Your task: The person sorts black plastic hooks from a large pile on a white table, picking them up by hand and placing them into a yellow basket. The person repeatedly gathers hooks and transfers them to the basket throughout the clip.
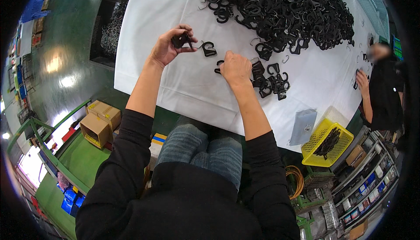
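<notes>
Left fingers [186, 26] grasping black parts [178, 40], right fingers [229, 60], grasp unclear, dark pieces [329, 142] in yellow basket [316, 160]

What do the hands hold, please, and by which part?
The left hand holds black hardware, which part unclear; whether the right hand holds the black piece beside it is unclear.
</notes>
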`<action>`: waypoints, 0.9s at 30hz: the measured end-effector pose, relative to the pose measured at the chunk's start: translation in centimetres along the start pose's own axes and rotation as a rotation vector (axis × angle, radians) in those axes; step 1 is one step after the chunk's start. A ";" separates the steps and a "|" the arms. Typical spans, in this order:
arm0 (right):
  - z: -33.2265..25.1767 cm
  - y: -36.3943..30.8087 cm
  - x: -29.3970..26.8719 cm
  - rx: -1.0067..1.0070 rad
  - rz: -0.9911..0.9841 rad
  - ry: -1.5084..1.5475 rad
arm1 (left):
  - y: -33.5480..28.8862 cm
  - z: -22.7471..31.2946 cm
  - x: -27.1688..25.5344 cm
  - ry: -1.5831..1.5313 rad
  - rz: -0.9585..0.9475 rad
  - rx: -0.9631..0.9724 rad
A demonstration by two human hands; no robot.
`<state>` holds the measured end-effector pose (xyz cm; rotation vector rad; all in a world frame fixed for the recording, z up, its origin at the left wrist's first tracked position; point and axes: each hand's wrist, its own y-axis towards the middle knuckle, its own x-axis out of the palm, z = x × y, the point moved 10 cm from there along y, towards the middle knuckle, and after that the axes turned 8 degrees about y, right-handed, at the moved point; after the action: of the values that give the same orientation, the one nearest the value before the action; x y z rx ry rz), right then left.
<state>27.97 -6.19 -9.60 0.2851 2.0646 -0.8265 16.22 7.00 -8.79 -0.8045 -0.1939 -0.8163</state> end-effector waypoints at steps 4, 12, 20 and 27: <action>0.2 -0.2 -1.0 -0.079 -0.007 0.051 | 0.3 -1.2 0.0 0.786 0.272 -0.053; 5.0 -3.2 -1.9 0.059 -0.156 0.483 | -1.1 -1.6 2.9 1.434 0.449 0.207; 19.3 -13.9 -9.0 0.258 0.165 1.130 | -2.0 -3.9 12.2 1.154 0.180 -0.021; 41.5 -36.4 -15.8 0.685 0.817 0.933 | -2.2 -21.3 45.2 1.046 -0.476 0.031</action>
<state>46.74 -59.07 2.77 2.0458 2.0200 -0.9082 42.69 -34.93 -2.16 -0.2153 0.5538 -1.5767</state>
